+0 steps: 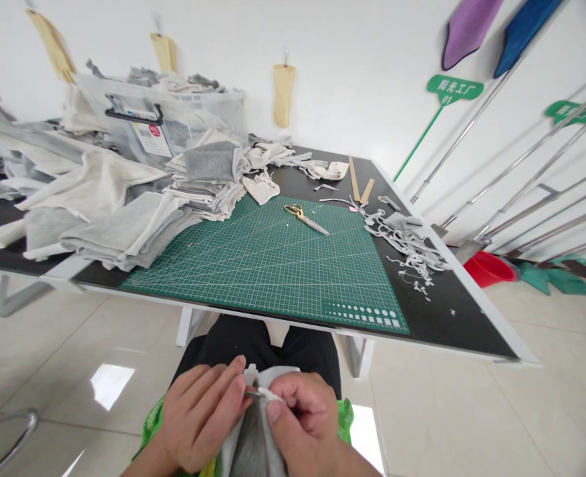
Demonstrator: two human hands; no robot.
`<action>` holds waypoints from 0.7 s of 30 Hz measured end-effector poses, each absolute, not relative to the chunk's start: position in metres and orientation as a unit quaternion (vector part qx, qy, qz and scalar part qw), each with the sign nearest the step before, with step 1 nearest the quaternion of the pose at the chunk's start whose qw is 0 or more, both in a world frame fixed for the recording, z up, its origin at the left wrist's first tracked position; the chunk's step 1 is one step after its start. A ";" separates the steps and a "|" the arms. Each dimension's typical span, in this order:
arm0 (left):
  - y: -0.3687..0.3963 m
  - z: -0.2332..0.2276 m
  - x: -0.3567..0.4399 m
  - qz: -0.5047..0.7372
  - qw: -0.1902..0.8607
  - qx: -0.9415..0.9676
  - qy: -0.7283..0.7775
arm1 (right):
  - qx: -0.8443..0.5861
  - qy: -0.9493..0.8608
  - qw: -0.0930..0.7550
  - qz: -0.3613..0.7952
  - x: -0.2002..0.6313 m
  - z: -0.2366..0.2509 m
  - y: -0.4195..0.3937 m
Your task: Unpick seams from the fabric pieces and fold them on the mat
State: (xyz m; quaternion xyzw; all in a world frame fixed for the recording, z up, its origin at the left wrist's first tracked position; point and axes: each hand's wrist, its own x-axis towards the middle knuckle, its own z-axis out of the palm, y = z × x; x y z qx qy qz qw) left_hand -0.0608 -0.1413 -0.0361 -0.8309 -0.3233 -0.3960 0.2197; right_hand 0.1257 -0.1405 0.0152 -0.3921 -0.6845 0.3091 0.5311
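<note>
Over my lap hangs a piece of grey and white fabric (254, 440), between my two hands. My right hand (307, 421) is closed, thumb and bent fingers pinching the fabric's pale top edge. Beside it, my left hand (201, 417) is closed with its fingers pressed together around a small, thin metal tool (254, 393). The tool's tip meets the pinched edge; its handle is hidden in my fingers, so its kind cannot be made out. Green material (154, 424) shows under the fabric on both sides of my lap.
On the black table (442, 311) lie a green cutting mat (253, 265), gold-handled scissors (307, 218), fabric scraps (407, 242) and wooden strips (354, 179). Fabric stacks (124, 228) and a filled clear plastic box (208, 109) stand at left. The table's front edge is just beyond my knees.
</note>
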 end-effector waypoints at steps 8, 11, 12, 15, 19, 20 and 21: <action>-0.141 -0.036 -0.062 -0.399 0.213 -0.831 -0.323 | -0.368 -0.662 0.528 0.383 0.126 0.018 -0.138; -0.141 -0.037 -0.063 -0.403 0.209 -0.831 -0.321 | -0.346 -0.643 0.518 0.445 0.126 0.018 -0.137; -0.141 -0.038 -0.063 -0.402 0.205 -0.833 -0.320 | -0.336 -0.635 0.514 0.469 0.126 0.018 -0.136; -0.142 -0.040 -0.064 -0.399 0.199 -0.836 -0.319 | -0.308 -0.608 0.495 0.538 0.126 0.013 -0.136; -0.142 -0.040 -0.063 -0.402 0.197 -0.837 -0.314 | -0.286 -0.573 0.488 0.593 0.127 0.006 -0.137; -0.142 -0.040 -0.062 -0.402 0.197 -0.838 -0.313 | -0.285 -0.568 0.488 0.598 0.128 0.005 -0.137; -0.143 -0.039 -0.062 -0.402 0.196 -0.838 -0.312 | -0.286 -0.565 0.487 0.602 0.128 0.005 -0.137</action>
